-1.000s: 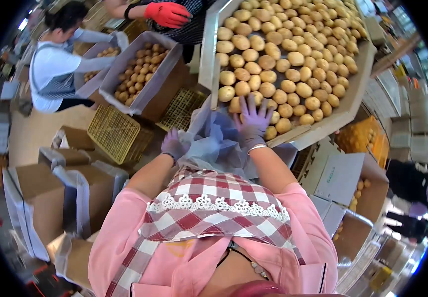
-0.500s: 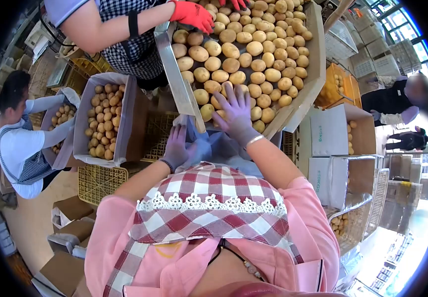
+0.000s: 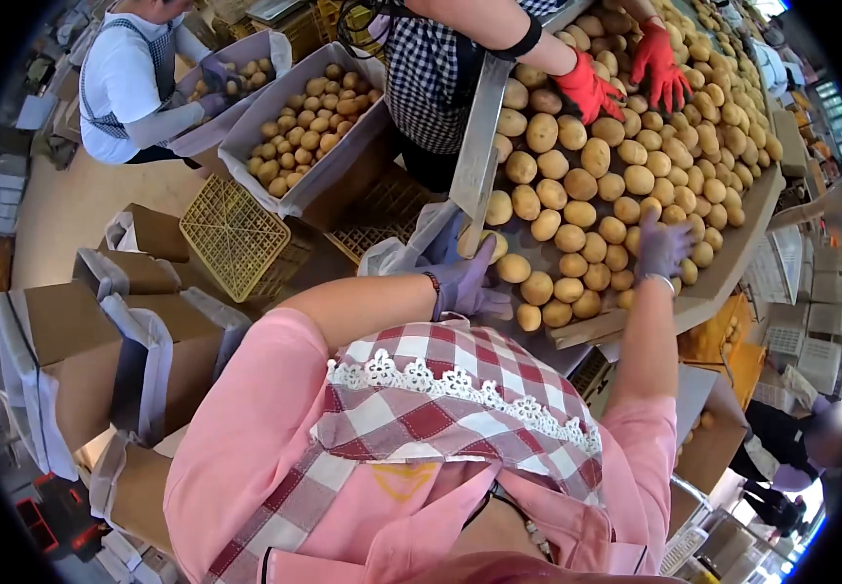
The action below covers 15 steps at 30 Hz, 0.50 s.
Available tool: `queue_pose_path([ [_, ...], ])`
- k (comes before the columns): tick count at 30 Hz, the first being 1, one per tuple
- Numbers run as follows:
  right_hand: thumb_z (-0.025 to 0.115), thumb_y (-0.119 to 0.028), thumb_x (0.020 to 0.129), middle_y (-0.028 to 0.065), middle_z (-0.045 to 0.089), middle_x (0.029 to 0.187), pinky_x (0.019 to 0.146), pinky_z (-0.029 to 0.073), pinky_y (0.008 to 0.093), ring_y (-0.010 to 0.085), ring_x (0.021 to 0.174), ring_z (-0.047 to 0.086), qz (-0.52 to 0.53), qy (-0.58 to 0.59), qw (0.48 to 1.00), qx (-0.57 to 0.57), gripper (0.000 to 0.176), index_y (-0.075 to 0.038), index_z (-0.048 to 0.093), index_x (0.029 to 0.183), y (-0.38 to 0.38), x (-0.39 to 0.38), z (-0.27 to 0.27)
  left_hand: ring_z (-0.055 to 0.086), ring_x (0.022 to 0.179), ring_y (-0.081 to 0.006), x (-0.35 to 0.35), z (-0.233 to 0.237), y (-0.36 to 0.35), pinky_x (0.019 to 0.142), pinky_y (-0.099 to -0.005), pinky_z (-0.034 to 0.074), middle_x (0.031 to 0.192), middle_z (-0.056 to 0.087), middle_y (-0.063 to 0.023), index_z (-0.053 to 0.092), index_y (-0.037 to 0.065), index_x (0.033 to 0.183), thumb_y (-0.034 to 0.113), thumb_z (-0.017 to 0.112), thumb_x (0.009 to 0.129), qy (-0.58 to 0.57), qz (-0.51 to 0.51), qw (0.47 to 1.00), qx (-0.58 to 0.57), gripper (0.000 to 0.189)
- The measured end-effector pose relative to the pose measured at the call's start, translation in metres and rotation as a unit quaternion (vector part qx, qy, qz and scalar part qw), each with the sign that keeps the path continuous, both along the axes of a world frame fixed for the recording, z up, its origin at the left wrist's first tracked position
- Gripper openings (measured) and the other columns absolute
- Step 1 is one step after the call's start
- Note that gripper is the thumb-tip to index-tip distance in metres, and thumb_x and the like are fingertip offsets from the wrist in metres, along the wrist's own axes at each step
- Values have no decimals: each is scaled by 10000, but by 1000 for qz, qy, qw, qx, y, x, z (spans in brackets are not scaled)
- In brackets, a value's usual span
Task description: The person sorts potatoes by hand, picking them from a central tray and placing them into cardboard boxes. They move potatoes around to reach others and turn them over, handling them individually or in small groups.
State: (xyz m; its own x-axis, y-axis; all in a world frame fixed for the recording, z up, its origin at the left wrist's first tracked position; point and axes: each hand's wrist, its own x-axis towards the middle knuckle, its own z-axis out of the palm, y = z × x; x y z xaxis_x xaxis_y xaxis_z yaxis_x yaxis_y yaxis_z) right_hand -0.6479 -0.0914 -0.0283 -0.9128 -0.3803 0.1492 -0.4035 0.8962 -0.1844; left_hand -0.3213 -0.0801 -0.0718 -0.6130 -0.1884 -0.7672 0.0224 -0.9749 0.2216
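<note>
Head view, round tan produce, purple gloves

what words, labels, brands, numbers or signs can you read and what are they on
No text is readable.
Yellow mark on the pink shirt: partly covered, no letters legible.
White crates, far right: any markings are too small and blurred to read.

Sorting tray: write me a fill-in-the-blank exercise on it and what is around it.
1. The co-worker's gloves at the tray are ____.
2. The person's left hand and right hand wear ____ gloves.
3. The latticed crates left of the tray are ____.
4. The lace on the checked apron is ____.

Missing words: red; purple; yellow; white.
</note>
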Motion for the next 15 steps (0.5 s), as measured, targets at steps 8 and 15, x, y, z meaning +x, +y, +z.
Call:
queue_pose_path([
  [8, 567, -454, 823, 260, 283, 1468, 1003, 211, 705, 442, 1345, 285, 459, 77, 885, 28, 702, -149, 371, 1425, 51, 200, -30, 573, 1115, -361, -8, -2, -7, 931, -428, 493, 1378, 434, -156, 230, 141, 1468, 807, 224, 826, 31, 15, 994, 99, 925],
  [15, 588, -389, 839, 166, 374, 1452, 1031, 249, 621, 410, 1337, 314, 476, 35, 878, -35, 609, -194, 431, 1395, 48, 197, 28, 455, 1261, -294, -1, 0, -3, 1016, -475, 423, 1412, 420, -125, 332, 179, 1419, 744, 298, 866, 99, 4, 994, 41, 792],
])
